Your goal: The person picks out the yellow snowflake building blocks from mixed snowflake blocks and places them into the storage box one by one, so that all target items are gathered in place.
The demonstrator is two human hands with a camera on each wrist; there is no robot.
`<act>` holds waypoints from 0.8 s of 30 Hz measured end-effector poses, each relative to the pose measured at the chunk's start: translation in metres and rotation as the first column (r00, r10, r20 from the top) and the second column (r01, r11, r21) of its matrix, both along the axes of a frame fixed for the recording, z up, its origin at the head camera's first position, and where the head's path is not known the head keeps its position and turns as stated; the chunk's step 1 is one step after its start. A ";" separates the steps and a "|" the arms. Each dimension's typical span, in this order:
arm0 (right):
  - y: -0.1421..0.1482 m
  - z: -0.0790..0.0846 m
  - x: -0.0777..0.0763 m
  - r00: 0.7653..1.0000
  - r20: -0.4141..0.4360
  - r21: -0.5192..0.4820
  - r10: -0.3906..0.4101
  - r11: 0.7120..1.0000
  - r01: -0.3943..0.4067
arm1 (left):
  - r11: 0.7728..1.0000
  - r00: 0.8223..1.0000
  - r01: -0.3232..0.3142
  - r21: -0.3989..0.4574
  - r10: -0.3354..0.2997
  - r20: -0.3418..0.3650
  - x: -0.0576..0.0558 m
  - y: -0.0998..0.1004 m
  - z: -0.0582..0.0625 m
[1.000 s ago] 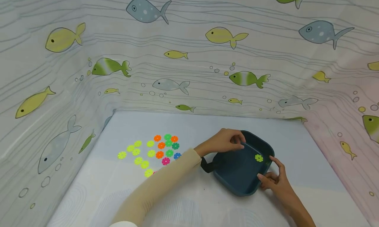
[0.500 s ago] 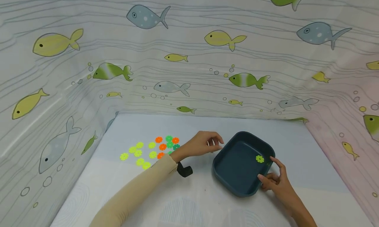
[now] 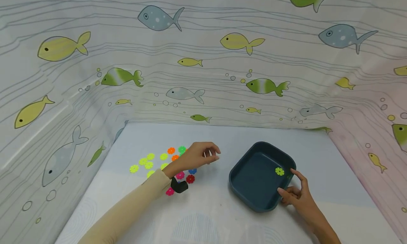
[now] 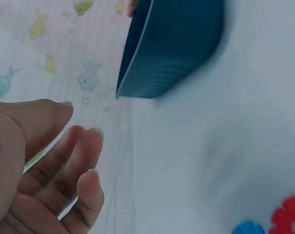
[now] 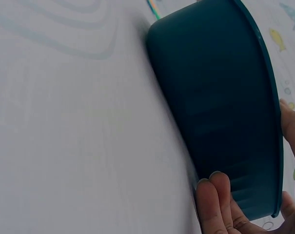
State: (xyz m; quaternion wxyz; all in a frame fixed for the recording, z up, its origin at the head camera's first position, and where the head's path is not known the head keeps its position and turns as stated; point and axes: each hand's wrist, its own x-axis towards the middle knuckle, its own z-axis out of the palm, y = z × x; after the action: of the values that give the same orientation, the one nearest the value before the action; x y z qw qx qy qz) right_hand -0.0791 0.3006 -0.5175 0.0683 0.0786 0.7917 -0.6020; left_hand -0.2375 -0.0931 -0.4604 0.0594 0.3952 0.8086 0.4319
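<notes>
In the head view a dark blue square dish with rounded corners (image 3: 254, 180) sits on the table, right of the middle. One yellow-green notched plastic disc (image 3: 279, 171) lies inside it near the right wall. My right hand (image 3: 299, 196) grips the dish's right side, thumb and index finger at the rim; the right wrist view shows other fingers (image 5: 209, 200) against its outer wall. Left of the dish, my left hand (image 3: 198, 155) hovers above the scattered discs, its fingers loosely bent. The left wrist view shows nothing between thumb and fingers.
Yellow-green discs (image 3: 148, 164), orange ones (image 3: 171, 150) and pink, red (image 3: 190, 179), blue and green ones are spread over the table's left half, some hidden by the left arm. A fish-printed sheet (image 3: 222, 70) walls the table's back and sides. A black piece (image 3: 180, 186) sits at the left wrist.
My left hand has moved left, from over the dish to above the scattered discs. My right hand still holds the dish, and the yellow-green disc stays inside.
</notes>
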 end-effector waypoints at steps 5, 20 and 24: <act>0.000 -0.001 0.000 1.000 0.001 -0.007 -0.003 1.000 0.003 | 0.999 0.999 -0.046 -0.026 0.046 0.016 0.002 -0.023 -0.002; -0.001 -0.001 -0.002 1.000 -0.002 0.001 -0.003 1.000 0.003 | 0.983 0.985 -0.173 -0.062 0.174 0.010 0.007 -0.086 -0.015; -0.001 -0.001 -0.002 1.000 0.002 0.003 -0.004 1.000 0.004 | 0.970 0.972 -0.227 -0.087 0.231 0.039 0.010 -0.102 -0.018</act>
State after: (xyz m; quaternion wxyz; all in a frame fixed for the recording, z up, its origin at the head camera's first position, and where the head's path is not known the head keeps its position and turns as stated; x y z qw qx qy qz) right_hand -0.0808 0.2995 -0.5182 0.0679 0.0810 0.7925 -0.6007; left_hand -0.2274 -0.1954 -0.4785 0.0454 0.2859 0.8641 0.4118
